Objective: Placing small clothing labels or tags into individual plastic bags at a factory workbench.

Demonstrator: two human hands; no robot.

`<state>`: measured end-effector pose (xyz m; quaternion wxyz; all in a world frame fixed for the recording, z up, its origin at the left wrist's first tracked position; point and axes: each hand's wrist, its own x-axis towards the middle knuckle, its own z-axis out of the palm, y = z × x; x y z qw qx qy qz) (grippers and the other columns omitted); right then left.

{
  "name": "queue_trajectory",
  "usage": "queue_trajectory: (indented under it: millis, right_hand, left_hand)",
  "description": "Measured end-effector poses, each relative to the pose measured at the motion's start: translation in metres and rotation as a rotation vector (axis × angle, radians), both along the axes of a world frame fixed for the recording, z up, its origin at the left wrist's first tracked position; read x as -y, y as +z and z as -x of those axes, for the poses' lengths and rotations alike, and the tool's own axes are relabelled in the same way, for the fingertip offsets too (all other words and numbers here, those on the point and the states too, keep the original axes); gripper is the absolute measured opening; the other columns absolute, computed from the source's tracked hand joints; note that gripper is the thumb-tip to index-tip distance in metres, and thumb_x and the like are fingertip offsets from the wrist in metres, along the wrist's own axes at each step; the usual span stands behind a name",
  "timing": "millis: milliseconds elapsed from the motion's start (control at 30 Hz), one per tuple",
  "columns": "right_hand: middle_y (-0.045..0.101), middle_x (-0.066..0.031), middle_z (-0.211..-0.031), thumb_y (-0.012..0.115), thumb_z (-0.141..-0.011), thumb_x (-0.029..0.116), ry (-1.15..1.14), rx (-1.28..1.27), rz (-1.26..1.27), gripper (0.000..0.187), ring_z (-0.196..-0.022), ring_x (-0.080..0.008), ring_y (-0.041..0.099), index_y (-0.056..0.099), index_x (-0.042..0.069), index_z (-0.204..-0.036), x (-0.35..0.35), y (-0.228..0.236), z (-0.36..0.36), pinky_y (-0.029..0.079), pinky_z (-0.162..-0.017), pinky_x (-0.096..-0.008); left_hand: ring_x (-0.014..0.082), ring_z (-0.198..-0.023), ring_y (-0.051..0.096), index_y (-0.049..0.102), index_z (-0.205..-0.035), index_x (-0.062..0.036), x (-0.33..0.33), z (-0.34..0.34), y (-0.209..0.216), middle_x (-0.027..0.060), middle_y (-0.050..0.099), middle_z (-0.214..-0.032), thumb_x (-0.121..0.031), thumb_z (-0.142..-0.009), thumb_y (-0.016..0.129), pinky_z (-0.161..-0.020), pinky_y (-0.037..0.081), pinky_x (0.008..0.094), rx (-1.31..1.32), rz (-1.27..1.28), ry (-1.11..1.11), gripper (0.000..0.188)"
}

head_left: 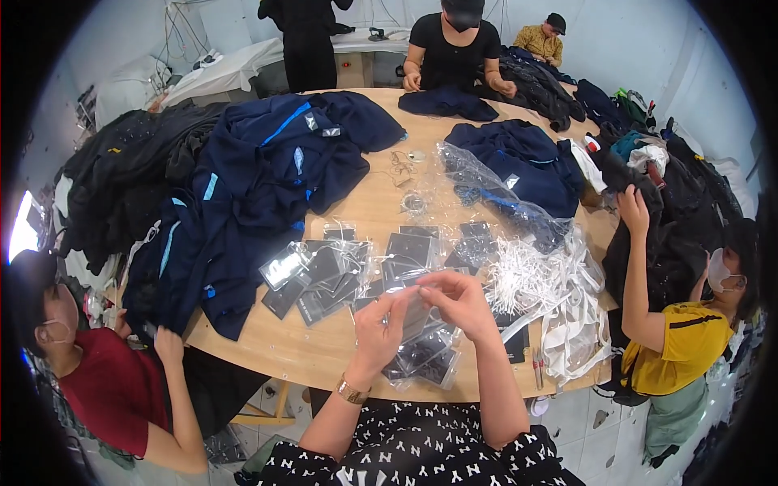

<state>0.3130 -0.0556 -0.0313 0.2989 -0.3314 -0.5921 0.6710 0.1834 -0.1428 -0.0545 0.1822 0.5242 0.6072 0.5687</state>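
Close above the table's near edge, my left hand (379, 330) and my right hand (459, 301) meet with their fingertips together. Between them hangs a small clear plastic bag (416, 319), pinched at its upper edge by both; what is inside is hard to make out. Dark hang tags in clear sleeves (318, 279) lie in a loose pile left of my hands, some with white strings. More bagged dark tags (421, 359) rest just below my hands, and others lie beyond them. A heap of white tag strings (519, 275) sits to the right.
Navy garments (259, 170) cover the table's left side; another navy garment (519, 162) lies at far right beside a large clear plastic bag (470, 174). White ribbon-like strips (571, 324) and pens (538, 366) lie at right. Several people work around the wooden table (275, 356).
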Motion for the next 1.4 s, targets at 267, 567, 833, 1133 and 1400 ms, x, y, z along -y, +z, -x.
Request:
queue_trajectory:
  millis: [267,567,833,1133,1400]
  right_hand:
    - [0.057,-0.003,-0.063,0.061,-0.081,0.011,-0.019,-0.139,0.183,0.015,-0.036,-0.0024,0.037,0.057,0.002,-0.093,0.003,-0.014,0.002,0.024,-0.032,-0.0175]
    - [0.057,-0.005,-0.063,0.062,-0.081,0.01,-0.168,-0.265,0.291,0.026,-0.035,-0.0037,0.039,0.047,0.002,-0.1,0.02,-0.019,0.01,0.025,-0.031,-0.0186]
    - [0.056,0.0,-0.064,0.064,-0.078,0.01,-0.418,-0.019,-0.264,0.015,-0.054,-0.0026,0.045,0.055,-0.001,-0.079,0.028,-0.044,0.02,0.037,-0.046,-0.018]
    - [0.051,0.0027,-0.061,0.061,-0.081,0.01,-0.321,0.037,-0.303,0.012,-0.055,-0.0016,0.042,0.057,-0.001,-0.079,0.026,-0.037,0.014,0.032,-0.044,-0.018]
    - [0.055,0.004,-0.067,0.059,-0.082,0.011,-0.236,-0.05,-0.008,0.011,-0.054,-0.0001,0.045,0.058,0.0,-0.082,0.029,-0.025,0.01,0.034,-0.046,-0.0157]
  left_hand:
    - [0.0059,-0.067,0.054,0.064,-0.097,0.001,-0.005,-0.006,-0.01,0.0051,0.065,-0.078,-0.017,-0.091,0.047,-0.059,0.043,0.0201,0.126,-0.045,0.004,0.025]
    - [0.0048,-0.069,0.053,0.063,-0.097,0.0026,-0.002,-0.01,-0.009,0.0038,0.063,-0.077,-0.017,-0.091,0.046,-0.061,0.043,0.0195,0.196,0.006,-0.003,0.026]
    - [0.0063,-0.074,0.055,0.061,-0.101,0.003,0.001,-0.012,-0.014,0.0056,0.064,-0.086,-0.01,-0.088,0.052,-0.065,0.044,0.019,0.338,-0.029,-0.022,0.021]
    - [0.0082,-0.075,0.059,0.062,-0.1,0.001,0.004,-0.011,-0.01,0.0092,0.065,-0.087,-0.002,-0.08,0.058,-0.066,0.046,0.0196,0.042,-0.029,0.042,0.021]
    - [0.0138,-0.062,0.06,0.064,-0.098,-0.0053,0.005,-0.014,-0.008,0.0095,0.065,-0.079,-0.002,-0.075,0.06,-0.058,0.045,0.0232,-0.014,-0.075,0.09,0.024]
